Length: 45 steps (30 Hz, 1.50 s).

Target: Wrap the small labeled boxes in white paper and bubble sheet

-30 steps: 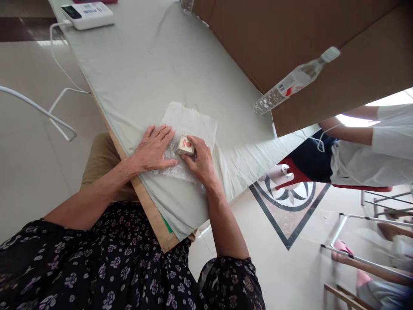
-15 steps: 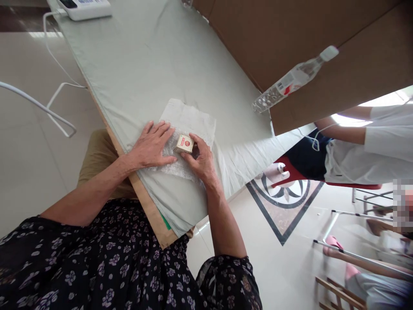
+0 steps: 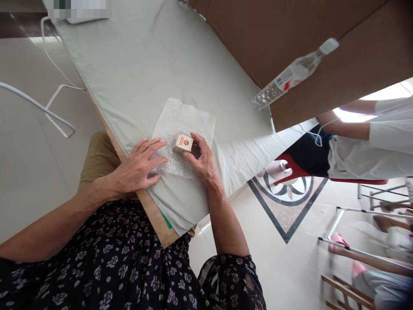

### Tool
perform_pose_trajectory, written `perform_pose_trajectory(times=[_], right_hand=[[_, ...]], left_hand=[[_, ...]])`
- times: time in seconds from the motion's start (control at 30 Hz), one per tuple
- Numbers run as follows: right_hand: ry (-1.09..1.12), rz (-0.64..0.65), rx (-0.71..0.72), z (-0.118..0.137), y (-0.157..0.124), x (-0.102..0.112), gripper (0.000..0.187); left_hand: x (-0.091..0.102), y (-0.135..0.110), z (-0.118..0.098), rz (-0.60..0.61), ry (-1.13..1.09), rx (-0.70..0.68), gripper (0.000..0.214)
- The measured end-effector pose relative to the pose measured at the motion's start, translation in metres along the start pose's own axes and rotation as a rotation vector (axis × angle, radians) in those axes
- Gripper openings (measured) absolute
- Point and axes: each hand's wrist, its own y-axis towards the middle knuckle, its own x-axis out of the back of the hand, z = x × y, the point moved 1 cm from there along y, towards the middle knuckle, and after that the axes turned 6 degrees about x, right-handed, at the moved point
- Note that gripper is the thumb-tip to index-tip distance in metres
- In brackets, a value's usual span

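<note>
A small cream cardboard box (image 3: 184, 143) with red print lies on a sheet of bubble wrap (image 3: 183, 113), which is spread flat over the cloth-covered table. My right hand (image 3: 203, 161) grips the box at its right side, thumb at the near corner and index finger at the far one. Left of the box, my left hand (image 3: 137, 167) is open with its fingers apart. Its fingertips reach onto the wrap's left edge, away from the box, and it holds nothing.
A clear plastic bottle (image 3: 294, 75) lies by a large brown cardboard panel (image 3: 322, 26) on the right. At the far left stands a partly blurred white device (image 3: 87, 10) with a white cable. Another person's arm (image 3: 348, 127) is beyond the panel.
My left hand has drawn back to the left and toward me, away from the box. My right hand and the box have stayed nearly where they were.
</note>
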Motion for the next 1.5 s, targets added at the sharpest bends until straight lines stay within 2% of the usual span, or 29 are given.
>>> perform_pose_trajectory(times=[0.1,0.27,0.47,0.63,0.73,0.8,0.9,1.07,1.17,1.5], right_hand=[[0.013,-0.004,0.003,0.002,0.000,-0.001,0.061],[0.068,0.008,-0.030,0.004,0.000,0.002,0.066],[0.240,0.034,-0.026,0.011,-0.002,0.026,0.077],[0.052,0.035,-0.044,0.026,-0.001,0.034,0.067],[-0.004,-0.031,-0.049,0.028,0.005,0.028,0.034],[0.027,-0.048,-0.046,0.027,0.010,0.024,0.021],[0.070,-0.064,-0.057,0.025,0.015,0.019,0.021],[0.126,-0.116,-0.094,0.022,0.015,0.011,0.022],[0.144,-0.152,-0.099,0.021,0.014,0.006,0.026],[0.111,-0.215,-0.088,0.025,0.009,0.002,0.021]], left_hand=[[-0.006,0.012,-0.004,-0.045,-0.029,0.009,0.019],[-0.006,0.031,-0.010,-0.146,-0.134,0.120,0.015],[0.000,0.057,-0.012,-0.235,-0.296,0.325,0.011],[0.001,0.072,-0.005,-0.209,-0.367,0.429,0.014],[0.002,0.073,0.000,-0.158,-0.402,0.423,0.015],[0.003,0.073,0.002,-0.135,-0.407,0.373,0.019],[0.003,0.075,0.001,-0.117,-0.422,0.333,0.021],[-0.006,0.082,-0.001,-0.128,-0.575,0.454,0.026],[-0.012,0.086,0.000,-0.156,-0.655,0.460,0.028],[-0.015,0.084,-0.003,-0.211,-0.705,0.484,0.030]])
